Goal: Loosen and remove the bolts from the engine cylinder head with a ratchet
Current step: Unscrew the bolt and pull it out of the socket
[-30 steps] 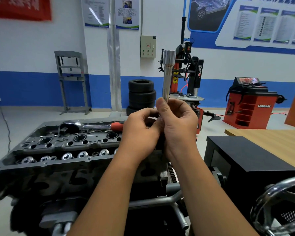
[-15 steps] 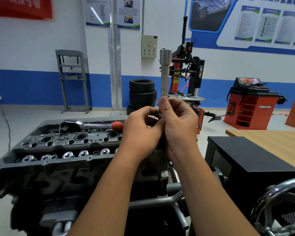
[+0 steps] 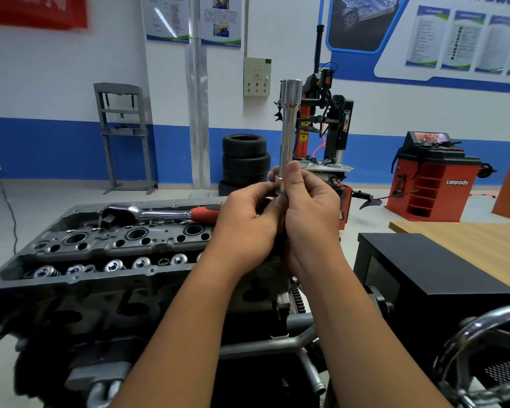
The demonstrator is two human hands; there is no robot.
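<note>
A long silver socket extension [image 3: 288, 128] stands upright in front of me, above the right end of the grey cylinder head [image 3: 106, 248]. My right hand [image 3: 309, 213] grips its lower part, thumb pressed on the shaft. My left hand [image 3: 245, 228] curls against the bottom end, and what its fingers hold is hidden. The ratchet [image 3: 159, 214], chrome with a red handle, lies flat along the far edge of the head, untouched.
A black box [image 3: 430, 278] and a wooden table [image 3: 477, 245] stand to the right. A chrome handwheel [image 3: 483, 357] is at the lower right. Stacked tyres [image 3: 246, 160], a tyre changer [image 3: 324, 119] and a red balancer [image 3: 433, 178] stand on the floor behind.
The extension has shifted slightly left and straightened to upright in my hands. My right thumb has slid a little higher on the shaft. The ratchet has not moved.
</note>
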